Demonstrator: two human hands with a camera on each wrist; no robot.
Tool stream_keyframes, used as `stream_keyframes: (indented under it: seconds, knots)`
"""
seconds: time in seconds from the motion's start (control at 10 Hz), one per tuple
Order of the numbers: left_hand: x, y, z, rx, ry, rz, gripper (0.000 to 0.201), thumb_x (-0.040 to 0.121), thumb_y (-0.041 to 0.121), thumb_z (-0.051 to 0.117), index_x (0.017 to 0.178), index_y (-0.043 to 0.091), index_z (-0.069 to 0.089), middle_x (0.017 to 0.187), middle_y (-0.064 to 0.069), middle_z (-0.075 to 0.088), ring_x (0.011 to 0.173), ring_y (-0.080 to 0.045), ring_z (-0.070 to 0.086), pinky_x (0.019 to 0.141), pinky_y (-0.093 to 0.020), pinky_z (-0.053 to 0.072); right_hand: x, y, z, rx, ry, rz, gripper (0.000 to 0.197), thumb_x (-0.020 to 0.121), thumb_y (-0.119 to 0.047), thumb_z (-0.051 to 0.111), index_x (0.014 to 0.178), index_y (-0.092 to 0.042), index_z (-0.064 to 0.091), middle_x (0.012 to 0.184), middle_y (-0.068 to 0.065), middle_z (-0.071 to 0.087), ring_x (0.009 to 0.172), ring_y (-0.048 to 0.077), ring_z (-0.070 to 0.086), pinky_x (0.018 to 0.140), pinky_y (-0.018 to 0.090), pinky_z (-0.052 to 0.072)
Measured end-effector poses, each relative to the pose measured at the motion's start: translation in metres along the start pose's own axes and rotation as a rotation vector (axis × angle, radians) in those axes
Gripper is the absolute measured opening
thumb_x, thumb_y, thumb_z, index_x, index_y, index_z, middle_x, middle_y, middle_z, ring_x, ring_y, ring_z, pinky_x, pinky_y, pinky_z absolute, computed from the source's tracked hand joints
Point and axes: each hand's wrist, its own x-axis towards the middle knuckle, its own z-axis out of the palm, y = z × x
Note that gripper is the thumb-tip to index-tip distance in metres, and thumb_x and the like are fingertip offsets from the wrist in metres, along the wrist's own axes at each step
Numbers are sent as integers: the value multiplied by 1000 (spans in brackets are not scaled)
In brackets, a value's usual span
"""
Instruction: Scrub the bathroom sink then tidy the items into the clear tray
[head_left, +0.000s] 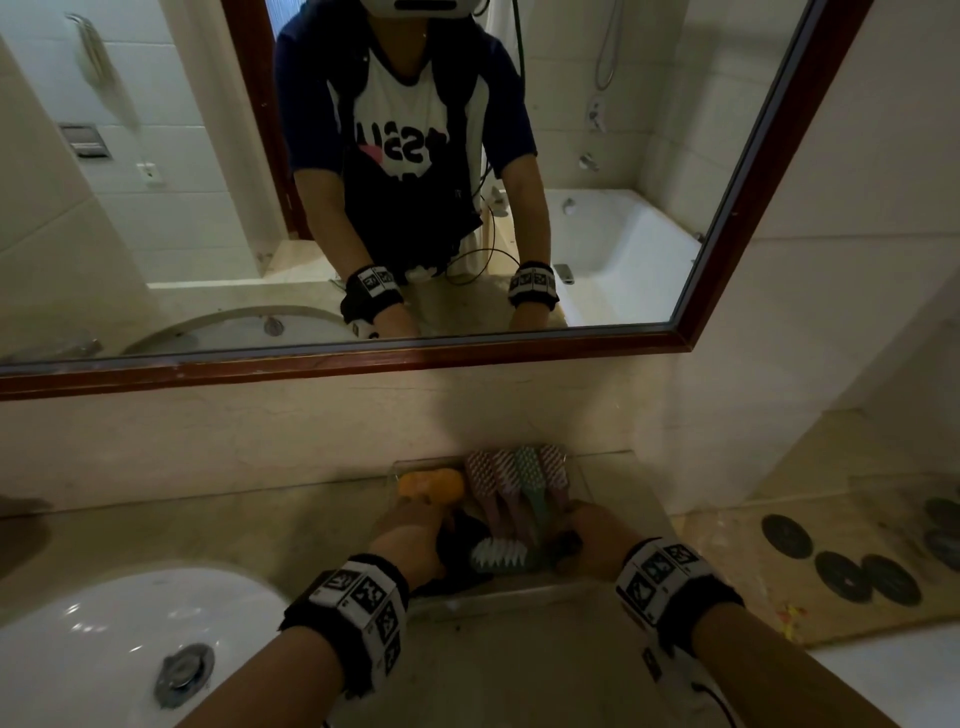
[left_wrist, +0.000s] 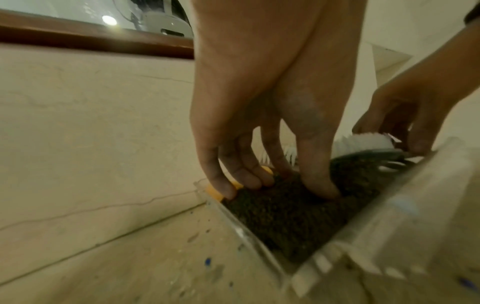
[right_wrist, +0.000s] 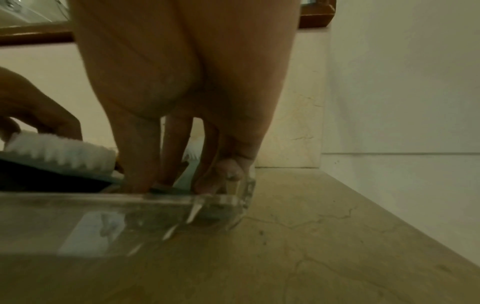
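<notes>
The clear tray (head_left: 519, 593) sits on the beige counter by the back wall. Inside lie several toothbrushes (head_left: 514, 478), an orange sponge (head_left: 431, 483) and a dark scrub pad (left_wrist: 285, 218). A brush with white bristles (head_left: 498, 553) lies across the tray's front. My left hand (left_wrist: 280, 185) pinches the scrub pad between thumb and fingers, down inside the tray (left_wrist: 389, 216). My right hand (right_wrist: 176, 183) reaches into the tray's (right_wrist: 103, 216) right front corner, its fingers closed on the handle end of the brush (right_wrist: 59, 152).
The white sink (head_left: 104, 623) with its metal drain (head_left: 184, 670) is at the lower left. A wood-framed mirror (head_left: 363, 358) hangs above the counter. Several dark round discs (head_left: 841, 566) lie on a lower surface to the right. The wall stands just behind the tray.
</notes>
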Motion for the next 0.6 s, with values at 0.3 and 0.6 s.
stream_keyframes:
  seconds: [0.3,0.6]
  knots:
    - [13,0,6,51,10,-19,60,83,25,67,136,19,39,145,-7,32,134,-29,32,109,-46,38,2,-2,6,-19,10,32,34,86,-20,65,118,-10,65,126,11,62,116,26,58,99,31,47]
    - [-30,-12,-23,-6,79,60,37,88,23,56,125,17,56,133,-9,55,118,-26,55,98,-30,44,-23,-20,-26,-162,137,83,36,96,-12,46,131,-7,50,137,14,52,124,29,51,104,33,40]
